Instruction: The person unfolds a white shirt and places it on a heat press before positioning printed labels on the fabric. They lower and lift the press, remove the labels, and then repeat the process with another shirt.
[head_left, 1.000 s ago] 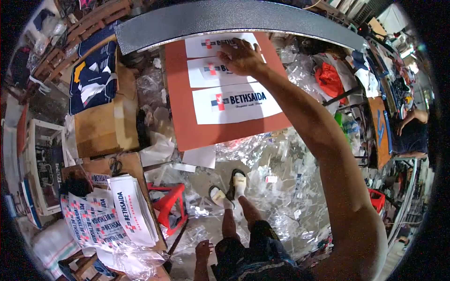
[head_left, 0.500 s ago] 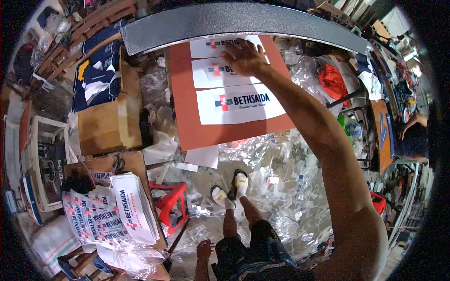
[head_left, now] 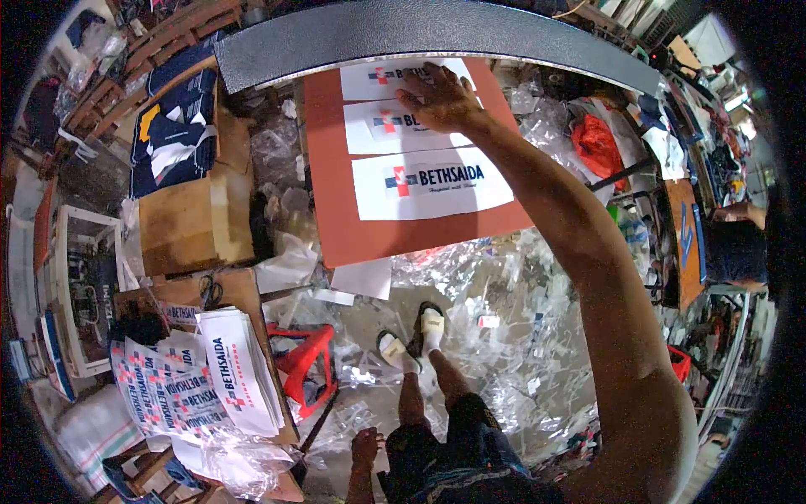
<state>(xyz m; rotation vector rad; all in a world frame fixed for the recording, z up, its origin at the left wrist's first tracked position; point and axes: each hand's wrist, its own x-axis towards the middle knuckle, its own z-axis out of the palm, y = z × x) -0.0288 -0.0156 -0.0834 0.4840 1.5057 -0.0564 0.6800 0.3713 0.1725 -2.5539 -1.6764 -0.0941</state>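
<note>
Three white printed sheets lie in a row on a reddish-brown board below a grey metal beam. They carry a red and blue cross mark and dark lettering. My right hand rests over the upper two sheets with its fingers spread, covering part of their print. Down by my shorts hangs my left hand, away from the board; its fingers look bent, and I cannot make out whether they hold anything.
Stacked printed sheets lie at the lower left, with scissors above them. Near them is a red stool. Dark folded garments top a cardboard box. Plastic scraps cover the floor. Another person's arm shows far right.
My right hand has shifted very slightly on the sheets, its fingers still spread. At the far right the other person's arm has changed position.
</note>
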